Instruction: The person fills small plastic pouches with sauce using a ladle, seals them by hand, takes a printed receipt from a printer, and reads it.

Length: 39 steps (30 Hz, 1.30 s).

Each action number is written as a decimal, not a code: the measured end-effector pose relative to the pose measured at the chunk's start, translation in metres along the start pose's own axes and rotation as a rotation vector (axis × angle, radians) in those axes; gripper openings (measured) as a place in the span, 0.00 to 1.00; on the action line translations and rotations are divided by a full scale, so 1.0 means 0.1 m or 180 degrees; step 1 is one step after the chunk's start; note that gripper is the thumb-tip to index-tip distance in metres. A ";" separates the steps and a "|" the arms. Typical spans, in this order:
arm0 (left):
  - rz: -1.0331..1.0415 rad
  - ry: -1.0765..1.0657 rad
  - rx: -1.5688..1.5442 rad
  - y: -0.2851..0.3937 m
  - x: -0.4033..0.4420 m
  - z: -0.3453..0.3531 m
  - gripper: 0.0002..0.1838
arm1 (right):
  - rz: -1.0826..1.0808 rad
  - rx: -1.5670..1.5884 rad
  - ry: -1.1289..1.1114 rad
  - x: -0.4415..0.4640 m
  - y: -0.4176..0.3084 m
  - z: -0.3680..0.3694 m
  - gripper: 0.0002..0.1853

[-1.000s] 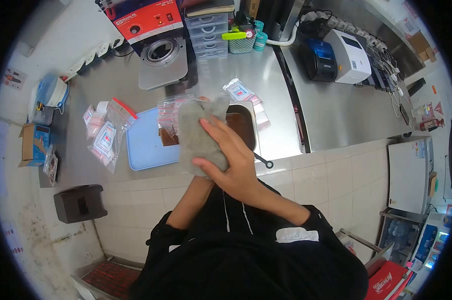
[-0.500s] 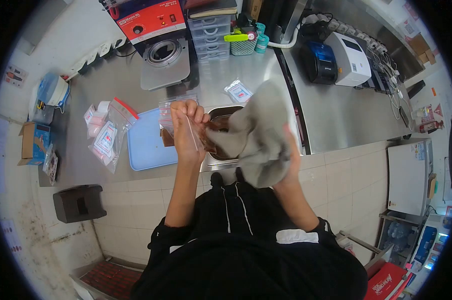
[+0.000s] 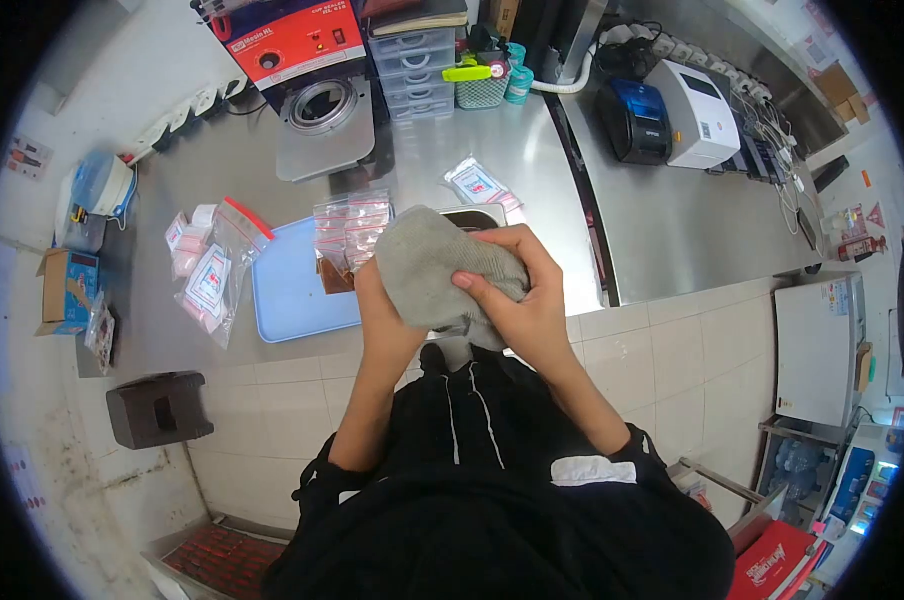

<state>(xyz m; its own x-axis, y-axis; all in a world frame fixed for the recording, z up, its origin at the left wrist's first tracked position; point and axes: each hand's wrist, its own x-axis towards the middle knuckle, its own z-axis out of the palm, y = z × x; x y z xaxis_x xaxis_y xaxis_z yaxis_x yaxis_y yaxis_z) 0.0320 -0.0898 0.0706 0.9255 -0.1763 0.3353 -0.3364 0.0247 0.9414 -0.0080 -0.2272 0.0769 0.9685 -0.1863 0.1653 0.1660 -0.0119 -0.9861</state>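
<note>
A grey ribbed cloth (image 3: 427, 262) is bunched between my two hands, over the metal pan's front area. My right hand (image 3: 527, 300) grips it from the right, thumb on top. My left hand (image 3: 387, 315) is at its left edge; the cloth covers its fingers and the small zip bag they held a moment ago. The steel pan (image 3: 494, 211) is mostly hidden under the cloth. Beside my left hand, several clear zip bags (image 3: 352, 228) and a brown piece (image 3: 334, 279) lie on the blue tray (image 3: 280, 312).
A large zip bag with white-and-pink packets (image 3: 209, 283) lies left of the tray. Behind the pan is another printed packet (image 3: 479, 183). The cup sealer (image 3: 317, 110), a drawer unit (image 3: 412, 75) and a green basket (image 3: 483, 93) line the back. Printers (image 3: 694, 115) stand at the right.
The cloth has swung left from the right side and now covers my left hand's fingers and the small bag. My right hand has moved left with it.
</note>
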 end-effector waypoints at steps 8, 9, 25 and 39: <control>0.0530 0.1732 0.0535 -0.13 0.09 -0.69 0.05 | -0.0111 -0.0800 -0.0050 -0.06 -0.37 -0.75 0.16; 0.0728 0.1822 0.0816 -0.18 0.04 -0.84 0.05 | -0.0010 -0.0956 0.0155 -0.03 -0.34 -0.90 0.16; -0.0783 0.1871 0.1479 -2.36 -0.16 -1.16 0.09 | -0.0255 -0.3305 0.0374 0.12 1.10 -1.55 0.24; -0.0530 0.0530 0.3990 -2.39 -0.02 -1.06 0.24 | 0.0008 -0.2926 0.0094 0.07 0.97 -1.19 0.22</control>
<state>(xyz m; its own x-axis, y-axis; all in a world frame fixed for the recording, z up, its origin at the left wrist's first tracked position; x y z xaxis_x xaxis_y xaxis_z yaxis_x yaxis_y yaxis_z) 0.1294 0.0088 -0.1515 0.9521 0.0396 0.3032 -0.0639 -0.9439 0.3240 -0.0073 -0.3464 -0.0198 0.9614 -0.2123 0.1750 -0.0613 -0.7855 -0.6158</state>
